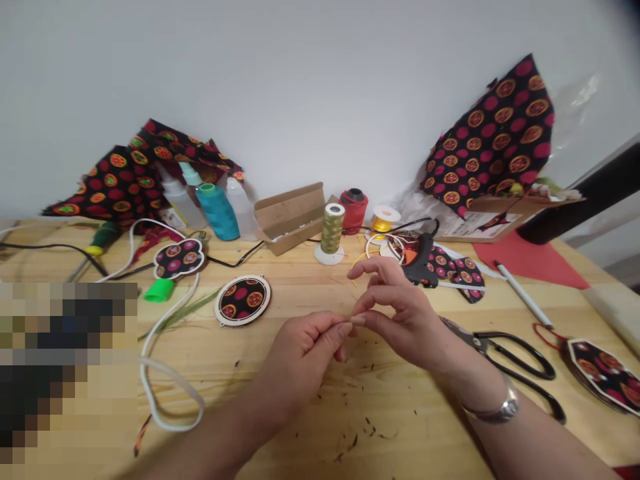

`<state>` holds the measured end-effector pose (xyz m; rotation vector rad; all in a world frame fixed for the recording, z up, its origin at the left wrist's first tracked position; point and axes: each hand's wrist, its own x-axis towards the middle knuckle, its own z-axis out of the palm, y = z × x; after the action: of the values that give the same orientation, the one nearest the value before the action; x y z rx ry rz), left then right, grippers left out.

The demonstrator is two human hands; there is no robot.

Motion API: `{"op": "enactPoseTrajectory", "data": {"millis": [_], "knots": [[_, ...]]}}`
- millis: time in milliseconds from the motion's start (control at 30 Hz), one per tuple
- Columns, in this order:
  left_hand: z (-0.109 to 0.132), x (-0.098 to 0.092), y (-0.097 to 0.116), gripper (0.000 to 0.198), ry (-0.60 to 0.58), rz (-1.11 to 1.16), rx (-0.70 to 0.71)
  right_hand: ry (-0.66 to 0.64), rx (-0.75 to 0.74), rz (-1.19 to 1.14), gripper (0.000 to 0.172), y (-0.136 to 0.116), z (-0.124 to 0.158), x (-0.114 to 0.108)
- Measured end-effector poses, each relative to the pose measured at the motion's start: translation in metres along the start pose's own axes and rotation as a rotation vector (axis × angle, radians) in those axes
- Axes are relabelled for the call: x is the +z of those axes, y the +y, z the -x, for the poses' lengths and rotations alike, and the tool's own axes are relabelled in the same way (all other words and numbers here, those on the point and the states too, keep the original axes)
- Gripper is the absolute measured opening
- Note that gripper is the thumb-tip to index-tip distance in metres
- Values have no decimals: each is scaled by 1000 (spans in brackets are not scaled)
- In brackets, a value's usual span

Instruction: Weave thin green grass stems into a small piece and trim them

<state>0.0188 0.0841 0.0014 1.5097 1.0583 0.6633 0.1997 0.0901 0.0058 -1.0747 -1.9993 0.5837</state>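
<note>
My left hand (311,343) and my right hand (400,310) meet at the fingertips above the wooden table. Thumb and forefinger are pinched on each, and whatever lies between them is too small to make out. The other fingers of the right hand are curled and raised. Left of the hands lies a round wooden frame (243,301) filled with black patterned fabric. Behind them stands an olive-green thread spool (333,230). Black-handled scissors (523,360) lie partly under my right forearm. Dark fabric scraps (355,440) are scattered below the hands.
A flower-shaped fabric piece (179,258), a white cable (145,347) and a teal thread cone (219,212) are at left. An open cardboard box (293,220) and red thread (354,210) stand behind. A glue gun (424,263), white pen (525,295) and angular fabric piece (605,373) lie right.
</note>
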Motion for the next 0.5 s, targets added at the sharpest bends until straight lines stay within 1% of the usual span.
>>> {"op": "enactPoseTrajectory", "data": {"millis": [67, 100, 200, 300, 400, 500], "knots": [[0, 0, -1, 29, -6, 52, -16, 3, -4, 12, 8, 1, 0, 0], [0, 0, -1, 30, -17, 101, -51, 4, -8, 16, 8, 1, 0, 0], [-2, 0, -3, 30, -56, 317, -184, 3, -17, 21, 9, 1, 0, 1], [-5, 1, -3, 33, -63, 502, -243, -3, -18, 13, 9, 1, 0, 2], [-6, 1, -3, 32, -88, 519, -266, -10, -22, -8, 7, 0, -1, 3], [-3, 1, -1, 30, -107, 476, -244, -12, -28, -10, 8, -3, 0, 3]]}}
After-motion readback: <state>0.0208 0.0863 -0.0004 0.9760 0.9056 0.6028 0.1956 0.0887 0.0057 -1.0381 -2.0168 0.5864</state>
